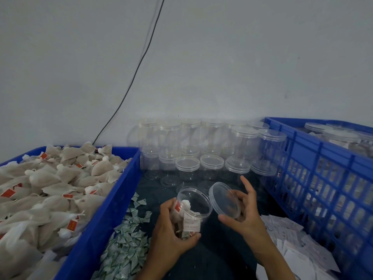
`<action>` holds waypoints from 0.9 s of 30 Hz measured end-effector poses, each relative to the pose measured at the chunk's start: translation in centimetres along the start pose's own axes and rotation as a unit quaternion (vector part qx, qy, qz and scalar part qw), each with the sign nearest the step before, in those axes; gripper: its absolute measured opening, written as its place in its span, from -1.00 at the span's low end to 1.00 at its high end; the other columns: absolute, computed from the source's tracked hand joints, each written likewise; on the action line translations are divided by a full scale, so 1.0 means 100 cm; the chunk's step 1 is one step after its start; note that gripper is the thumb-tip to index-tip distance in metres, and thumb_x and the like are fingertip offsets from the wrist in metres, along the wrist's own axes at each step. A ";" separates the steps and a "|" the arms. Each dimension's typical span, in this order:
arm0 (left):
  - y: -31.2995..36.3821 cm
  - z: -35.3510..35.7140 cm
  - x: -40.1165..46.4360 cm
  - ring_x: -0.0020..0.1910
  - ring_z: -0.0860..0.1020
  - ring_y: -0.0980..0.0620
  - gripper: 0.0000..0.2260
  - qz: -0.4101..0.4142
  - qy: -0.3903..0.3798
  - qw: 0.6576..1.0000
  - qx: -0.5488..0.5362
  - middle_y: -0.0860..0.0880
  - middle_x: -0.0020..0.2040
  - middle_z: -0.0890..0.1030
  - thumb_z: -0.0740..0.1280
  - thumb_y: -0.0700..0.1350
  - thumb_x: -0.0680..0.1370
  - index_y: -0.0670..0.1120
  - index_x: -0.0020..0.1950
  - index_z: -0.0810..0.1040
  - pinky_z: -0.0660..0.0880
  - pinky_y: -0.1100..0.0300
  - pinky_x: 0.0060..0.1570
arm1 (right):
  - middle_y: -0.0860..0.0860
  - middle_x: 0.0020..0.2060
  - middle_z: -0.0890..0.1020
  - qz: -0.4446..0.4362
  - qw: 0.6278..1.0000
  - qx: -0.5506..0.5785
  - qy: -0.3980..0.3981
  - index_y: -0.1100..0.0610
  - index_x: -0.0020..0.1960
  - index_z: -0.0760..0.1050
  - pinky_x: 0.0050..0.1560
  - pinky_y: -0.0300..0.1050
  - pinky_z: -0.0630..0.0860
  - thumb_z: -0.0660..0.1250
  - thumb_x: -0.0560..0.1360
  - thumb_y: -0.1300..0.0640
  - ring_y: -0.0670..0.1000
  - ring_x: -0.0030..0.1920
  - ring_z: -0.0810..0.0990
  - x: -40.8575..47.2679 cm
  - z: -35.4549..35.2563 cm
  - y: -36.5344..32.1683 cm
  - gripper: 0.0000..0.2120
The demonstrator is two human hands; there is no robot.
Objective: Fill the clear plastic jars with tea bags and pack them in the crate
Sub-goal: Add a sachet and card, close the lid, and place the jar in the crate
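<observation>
Right now my left hand [171, 227] grips a clear plastic jar [191, 209] low in the middle of the view, fingers wrapped round its lower wall and the thumb along its base, the open mouth tipped up and toward my right. Inside it I see tea bags [184, 214] with a red tag and a white paper slip. My right hand [242, 211] pinches the clear lid [224, 201] just beside the jar's mouth, thumb under it and fingers behind, the forefinger sticking up; lid and jar look apart. On my left a blue bin [113, 199] is heaped with loose tea bags [50, 188]. Behind my hands, lidded empty jars [201, 150] stand stacked by the wall. On my right the blue crate [323, 178] holds lidded jars [339, 136]. Green-printed sachets [129, 239] and white slips [292, 249] lie on the dark worktop [212, 259].
</observation>
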State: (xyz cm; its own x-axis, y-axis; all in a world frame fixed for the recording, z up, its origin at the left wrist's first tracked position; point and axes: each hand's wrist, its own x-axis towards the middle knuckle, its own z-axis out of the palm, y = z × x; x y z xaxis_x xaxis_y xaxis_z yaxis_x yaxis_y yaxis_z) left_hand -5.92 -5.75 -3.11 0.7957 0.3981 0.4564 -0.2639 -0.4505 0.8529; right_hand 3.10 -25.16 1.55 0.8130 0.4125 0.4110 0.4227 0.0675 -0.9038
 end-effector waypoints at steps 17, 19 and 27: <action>0.000 0.002 -0.004 0.25 0.47 0.10 -0.10 0.040 -0.035 0.995 0.085 0.19 0.31 0.41 0.58 0.14 0.18 0.23 0.42 0.21 0.54 0.06 0.14 | -0.22 0.25 0.37 -0.056 0.995 -0.075 -0.041 -0.38 0.45 -0.07 0.35 -0.30 0.36 0.62 0.25 0.08 -0.21 0.31 0.41 -0.005 -0.002 -0.010 0.10; 0.001 0.002 -0.004 0.25 0.47 0.10 -0.11 0.038 -0.037 0.995 0.089 0.19 0.30 0.41 0.58 0.13 0.18 0.24 0.42 0.21 0.53 0.04 0.15 | -0.10 0.28 0.39 -0.037 0.998 -0.007 -0.055 -0.42 0.42 -0.01 0.33 -0.12 0.43 0.63 0.21 0.02 -0.16 0.30 0.45 -0.006 -0.001 -0.015 0.07; 0.014 0.005 -0.005 0.26 0.27 0.37 -0.17 0.108 -0.043 0.980 0.163 0.35 0.27 0.31 0.50 0.23 0.20 0.32 0.38 0.17 0.35 0.22 0.24 | -0.23 0.21 0.45 -0.054 0.996 0.000 -0.069 -0.32 0.38 0.26 0.16 -0.35 0.45 0.45 0.33 -0.19 -0.20 0.26 0.46 -0.012 0.030 -0.023 -0.33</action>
State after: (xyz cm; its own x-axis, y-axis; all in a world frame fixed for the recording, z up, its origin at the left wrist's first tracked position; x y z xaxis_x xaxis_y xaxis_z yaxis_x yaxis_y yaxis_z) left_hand -6.44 -6.99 -2.32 0.7874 0.2021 0.5823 -0.2550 -0.7533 0.6062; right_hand -0.03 -23.11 2.77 0.7000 0.5248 0.4844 0.5042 0.1173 -0.8556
